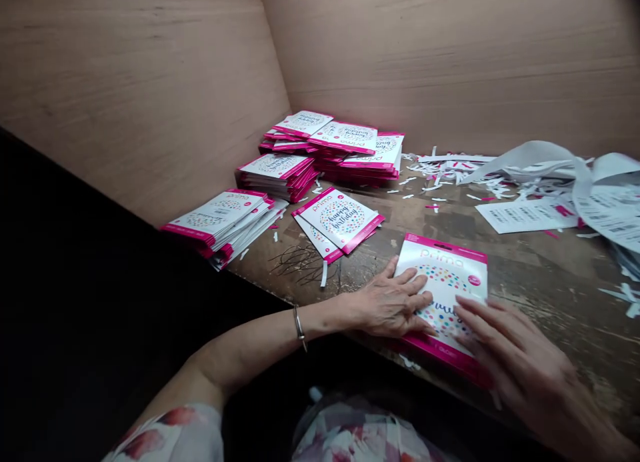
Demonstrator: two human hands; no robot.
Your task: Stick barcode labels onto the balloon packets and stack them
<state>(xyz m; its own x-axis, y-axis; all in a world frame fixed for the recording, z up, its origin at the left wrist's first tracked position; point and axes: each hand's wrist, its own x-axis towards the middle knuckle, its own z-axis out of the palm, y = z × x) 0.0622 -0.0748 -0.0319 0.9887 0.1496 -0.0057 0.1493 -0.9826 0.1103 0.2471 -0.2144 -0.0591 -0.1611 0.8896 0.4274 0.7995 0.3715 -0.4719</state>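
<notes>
1. We see left hand (393, 305) flat on packet (444, 279), fingers spread, likely steadying it.
2. Right hand (520, 355) blurred, packet's right side; we can't tell grip.
3. Packet at near edge of table (540, 275), probably for reach.

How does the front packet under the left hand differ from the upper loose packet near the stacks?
The left hand covers part of the front packet; the upper loose packet is untouched, its "happy birthday" readable. In view, the front packet is turned slightly clockwise; the upper loose packet is turned counterclockwise, overlapping another packet. Both are white with magenta bands, coloured dots and "prima" lettering.
</notes>
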